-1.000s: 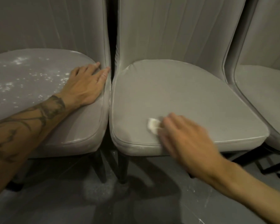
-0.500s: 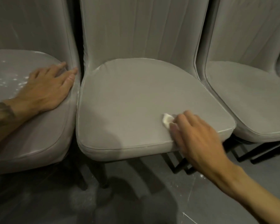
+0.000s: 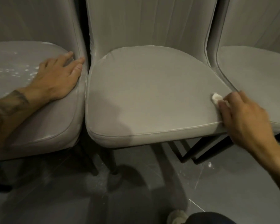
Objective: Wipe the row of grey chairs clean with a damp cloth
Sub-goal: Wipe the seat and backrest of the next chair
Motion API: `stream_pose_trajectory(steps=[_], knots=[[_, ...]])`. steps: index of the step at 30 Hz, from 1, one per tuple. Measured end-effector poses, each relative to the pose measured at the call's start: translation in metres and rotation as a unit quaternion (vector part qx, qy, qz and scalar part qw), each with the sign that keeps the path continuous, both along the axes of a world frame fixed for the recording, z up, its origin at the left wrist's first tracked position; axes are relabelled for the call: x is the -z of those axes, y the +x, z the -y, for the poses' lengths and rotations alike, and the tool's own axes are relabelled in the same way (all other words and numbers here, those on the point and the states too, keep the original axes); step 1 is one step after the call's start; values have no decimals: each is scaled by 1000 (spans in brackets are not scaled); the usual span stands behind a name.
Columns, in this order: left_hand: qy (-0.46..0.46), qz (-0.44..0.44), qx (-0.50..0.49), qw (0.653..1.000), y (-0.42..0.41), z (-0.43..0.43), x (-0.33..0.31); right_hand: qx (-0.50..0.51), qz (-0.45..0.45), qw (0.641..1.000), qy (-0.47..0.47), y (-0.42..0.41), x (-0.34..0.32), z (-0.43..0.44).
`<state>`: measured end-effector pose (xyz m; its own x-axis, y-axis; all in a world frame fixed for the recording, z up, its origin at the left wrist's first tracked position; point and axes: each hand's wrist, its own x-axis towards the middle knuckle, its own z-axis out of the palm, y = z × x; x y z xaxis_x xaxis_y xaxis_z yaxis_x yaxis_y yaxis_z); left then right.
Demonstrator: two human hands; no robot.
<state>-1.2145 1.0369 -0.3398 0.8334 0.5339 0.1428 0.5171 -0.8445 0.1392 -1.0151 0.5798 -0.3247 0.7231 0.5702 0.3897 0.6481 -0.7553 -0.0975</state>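
Cloth (image 3: pixel 216 98): small white wad, pinched under right hand (image 3: pixel 246 115) fingers.
Middle chair (image 3: pixel 152 94): grey, clean.
Left hand (image 3: pixel 55 78): fingers flat, speckled chair (image 3: pixel 14 62) beneath.

Middle chair (image 3: pixel 152 94) was plain grey; left chair (image 3: pixel 14 62) grey, white-speckled; cloth (image 3: pixel 216 97) white; chair legs (image 3: pixel 111 160) black; floor (image 3: pixel 55 199) dark grey.

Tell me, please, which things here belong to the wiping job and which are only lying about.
Part of the job: white cloth, held by the right hand; middle chair under it; left chair with white specks, where the left hand rests; right chair.

Just there: grey floor; pale shoe at the bottom edge.
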Motion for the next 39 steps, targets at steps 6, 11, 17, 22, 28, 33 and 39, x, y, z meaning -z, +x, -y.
stream_pose_trajectory(steps=[6,11,17,22,28,33,39], knots=[[-4,7,-3,1000,2,-8,6,-172,-16,984,-39,-38,7,-55],[-48,29,-11,998,7,-30,24,-10,-28,999,-31,49,-3,7],[-103,48,-24,993,10,-47,37,-18,-24,999,-43,47,-5,-26],[-32,9,-11,999,8,-24,16,-21,-46,998,-45,84,-2,-36],[-24,16,4,1000,21,12,-11,16,-38,998,-46,131,0,-72],[-35,41,-12,998,27,17,-10,-22,-34,998,-49,132,2,-62],[-26,44,-15,999,27,15,-4,9,-58,997,-58,161,-11,-134]])
